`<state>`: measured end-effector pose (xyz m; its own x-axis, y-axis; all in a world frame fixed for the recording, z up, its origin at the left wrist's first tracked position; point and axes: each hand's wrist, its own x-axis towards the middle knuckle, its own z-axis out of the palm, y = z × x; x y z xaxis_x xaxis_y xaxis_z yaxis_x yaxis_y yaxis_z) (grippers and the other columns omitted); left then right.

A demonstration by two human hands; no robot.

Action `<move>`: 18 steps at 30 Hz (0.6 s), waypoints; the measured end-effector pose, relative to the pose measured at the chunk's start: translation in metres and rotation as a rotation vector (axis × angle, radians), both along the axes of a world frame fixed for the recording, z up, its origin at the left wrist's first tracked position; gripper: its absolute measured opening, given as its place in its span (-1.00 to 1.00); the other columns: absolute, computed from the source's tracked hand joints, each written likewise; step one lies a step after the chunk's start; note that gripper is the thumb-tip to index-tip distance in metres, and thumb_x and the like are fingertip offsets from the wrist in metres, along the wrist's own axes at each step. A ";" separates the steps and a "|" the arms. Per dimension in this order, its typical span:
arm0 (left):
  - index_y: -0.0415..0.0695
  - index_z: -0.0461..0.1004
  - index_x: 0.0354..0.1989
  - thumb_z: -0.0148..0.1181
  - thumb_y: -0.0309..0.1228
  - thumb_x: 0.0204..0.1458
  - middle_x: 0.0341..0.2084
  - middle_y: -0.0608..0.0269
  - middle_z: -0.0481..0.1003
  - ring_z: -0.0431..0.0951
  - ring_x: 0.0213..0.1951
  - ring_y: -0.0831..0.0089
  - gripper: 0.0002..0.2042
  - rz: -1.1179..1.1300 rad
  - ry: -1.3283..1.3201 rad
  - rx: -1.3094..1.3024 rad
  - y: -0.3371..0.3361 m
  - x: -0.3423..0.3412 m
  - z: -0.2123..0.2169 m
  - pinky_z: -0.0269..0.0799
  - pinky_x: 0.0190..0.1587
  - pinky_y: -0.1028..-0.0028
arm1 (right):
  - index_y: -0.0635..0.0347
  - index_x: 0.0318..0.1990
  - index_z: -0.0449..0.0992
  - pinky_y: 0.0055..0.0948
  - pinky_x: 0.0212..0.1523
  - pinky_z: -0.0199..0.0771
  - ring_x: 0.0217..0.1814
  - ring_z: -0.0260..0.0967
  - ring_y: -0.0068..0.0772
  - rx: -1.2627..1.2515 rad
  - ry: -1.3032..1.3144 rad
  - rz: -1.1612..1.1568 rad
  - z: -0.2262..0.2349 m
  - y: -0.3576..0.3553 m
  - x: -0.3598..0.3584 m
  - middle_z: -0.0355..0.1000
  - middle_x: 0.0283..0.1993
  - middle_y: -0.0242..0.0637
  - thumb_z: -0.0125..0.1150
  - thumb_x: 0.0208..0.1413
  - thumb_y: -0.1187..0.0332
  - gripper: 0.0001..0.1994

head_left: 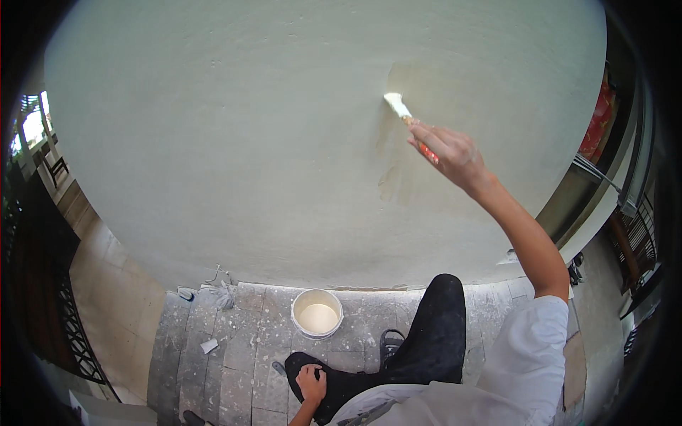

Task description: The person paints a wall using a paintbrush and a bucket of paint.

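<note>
brush on the wall, mid-stroke

the pale wall (234, 142) carries wet patches where the paintbrush (401, 110) presses. the white bucket (317, 313) of paint sits on the floor below. right hand (449, 151), its grip closed round the brush handle; a reload looks due soon. left hand (311, 384) rests curled on the knee, holding nothing.

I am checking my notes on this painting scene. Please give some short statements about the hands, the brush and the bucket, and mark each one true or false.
1. The right hand holds a paintbrush against the wall. True.
2. The left hand holds the bucket. False: it rests on the person's dark trouser knee, apart from the bucket.
3. The bucket stands on the floor near the wall's foot. True.
4. The bucket is empty. False: pale paint lies inside.
</note>
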<state>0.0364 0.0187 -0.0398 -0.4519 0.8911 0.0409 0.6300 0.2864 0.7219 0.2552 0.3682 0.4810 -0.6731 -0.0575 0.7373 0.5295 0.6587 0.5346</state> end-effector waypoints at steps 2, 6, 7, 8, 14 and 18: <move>-0.02 0.48 -0.31 0.13 -0.33 -0.09 -0.25 0.24 0.42 0.39 -0.10 0.24 -0.84 0.013 -0.010 0.001 0.000 0.000 0.002 0.16 0.02 0.24 | 0.21 -0.18 0.52 -0.42 -0.47 0.50 -0.41 0.49 -0.32 -0.081 -0.051 -0.032 -0.035 -0.009 0.002 0.54 -0.37 -0.24 0.25 0.07 0.32 -0.79; -0.02 0.47 -0.31 0.12 -0.33 -0.09 -0.24 0.25 0.42 0.38 -0.10 0.24 -0.84 0.011 0.001 -0.008 0.000 0.000 0.002 0.16 0.02 0.24 | 0.19 -0.23 0.55 -0.32 -0.38 0.50 -0.39 0.49 -0.23 -0.567 -0.169 -0.002 -0.060 -0.011 0.006 0.53 -0.36 -0.20 0.20 0.11 0.26 -0.80; -0.03 0.47 -0.31 0.12 -0.33 -0.09 -0.24 0.25 0.42 0.38 -0.10 0.24 -0.84 0.008 0.000 0.016 0.001 0.001 0.001 0.16 0.02 0.24 | 0.19 -0.25 0.57 -0.28 -0.35 0.50 -0.39 0.48 -0.20 -0.690 -0.215 -0.015 -0.058 -0.010 0.005 0.53 -0.35 -0.19 0.18 0.12 0.24 -0.79; -0.03 0.47 -0.31 0.12 -0.33 -0.08 -0.24 0.25 0.42 0.38 -0.10 0.24 -0.84 0.006 0.000 0.040 0.001 0.002 0.001 0.16 0.02 0.24 | 0.21 -0.27 0.57 -0.28 -0.34 0.47 -0.40 0.46 -0.15 -0.797 -0.132 -0.006 -0.050 -0.008 0.008 0.52 -0.36 -0.18 0.16 0.14 0.23 -0.77; -0.05 0.47 -0.32 0.13 -0.38 -0.09 -0.26 0.25 0.45 0.41 -0.12 0.22 -0.86 0.018 0.020 0.036 0.001 0.000 0.003 0.19 -0.02 0.25 | 0.21 -0.23 0.57 -0.44 -0.37 0.50 -0.37 0.51 -0.30 -0.444 0.127 0.009 0.028 -0.003 -0.001 0.55 -0.28 -0.20 0.27 0.04 0.40 -0.85; -0.06 0.47 -0.32 0.12 -0.37 -0.09 -0.26 0.25 0.44 0.40 -0.11 0.24 -0.85 0.015 0.012 0.046 0.003 0.002 0.004 0.18 -0.01 0.25 | 0.14 -0.16 0.51 -0.51 -0.46 0.50 -0.43 0.48 -0.38 0.028 0.133 -0.016 0.030 0.003 0.003 0.54 -0.27 -0.28 0.31 -0.01 0.40 -0.77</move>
<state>0.0382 0.0220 -0.0354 -0.4643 0.8814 0.0871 0.6349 0.2627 0.7265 0.2579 0.3712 0.5106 -0.5705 -0.0692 0.8184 0.6071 0.6356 0.4769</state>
